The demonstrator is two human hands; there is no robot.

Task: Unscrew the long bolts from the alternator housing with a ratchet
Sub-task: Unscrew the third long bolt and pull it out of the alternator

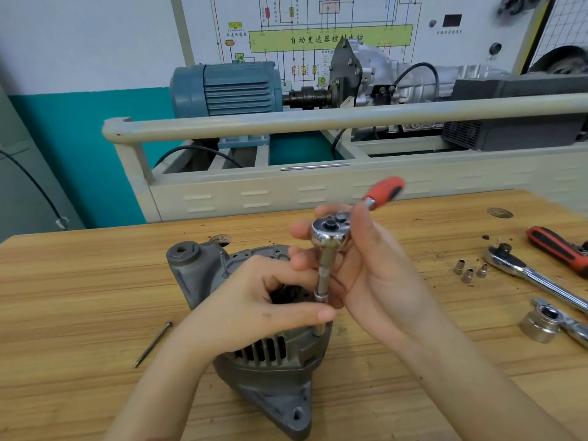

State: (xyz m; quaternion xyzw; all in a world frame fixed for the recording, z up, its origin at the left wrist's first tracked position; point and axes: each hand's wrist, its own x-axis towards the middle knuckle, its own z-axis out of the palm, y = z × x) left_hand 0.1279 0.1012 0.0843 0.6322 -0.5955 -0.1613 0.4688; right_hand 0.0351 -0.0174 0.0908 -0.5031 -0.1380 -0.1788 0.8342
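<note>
On the wooden table [79,281], two hands work a ratchet [331,232] on the gray alternator housing [273,377].

Above the housing, the right hand [366,268] curls around the ratchet's shiny head, and the left hand [254,307] pinches the thin bar under it. Left of the housing lies one long bolt [152,344]. Right of the housing lie three small sockets [469,271] and more ratchets [534,275].

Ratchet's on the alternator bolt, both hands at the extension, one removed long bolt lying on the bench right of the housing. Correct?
Not quite. The head view shows the loose long bolt lying on the bench left of the alternator housing, not right. The ratchet and both hands at the extension are as stated.
</note>
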